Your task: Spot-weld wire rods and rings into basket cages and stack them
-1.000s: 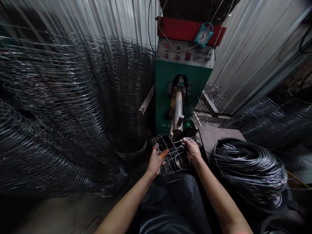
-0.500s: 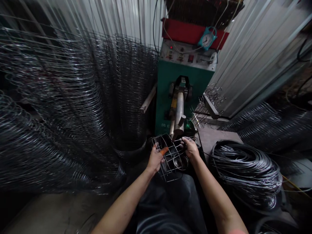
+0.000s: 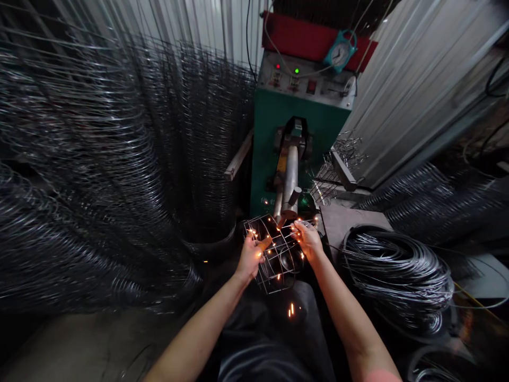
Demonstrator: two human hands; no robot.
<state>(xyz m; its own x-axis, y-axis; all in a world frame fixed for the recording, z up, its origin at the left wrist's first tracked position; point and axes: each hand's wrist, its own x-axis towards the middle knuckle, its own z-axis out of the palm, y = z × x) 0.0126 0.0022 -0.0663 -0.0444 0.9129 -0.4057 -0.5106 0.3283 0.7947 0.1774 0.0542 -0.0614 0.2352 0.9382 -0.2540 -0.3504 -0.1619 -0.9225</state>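
My left hand [image 3: 249, 259], with an orange covering on one finger, grips the left side of a small wire basket [image 3: 281, 248] made of crossed metal rods. At its upper right, my right hand [image 3: 309, 242] is closed in a pinch on thin wire by the basket's edge. The basket sits right under the electrode arm [image 3: 291, 170] of a green spot welder [image 3: 264, 132]. Sparks [image 3: 291, 309] fly from the electrode tip, over both hands and down toward my lap. The exact contact point is partly hidden by the tip.
Tall stacks of wire rings [image 3: 131, 148] fill the left side. A coil of wire [image 3: 397, 270] lies at the right, near a flat board [image 3: 353, 215]. Wire pieces [image 3: 345, 151] hang beside the welder. A blue clock [image 3: 341, 51] is fixed above its panel.
Sparks have burst out around the electrode tip and hands. A green light on the welder's panel has come on beside the red one. Both hands keep nearly the same hold.
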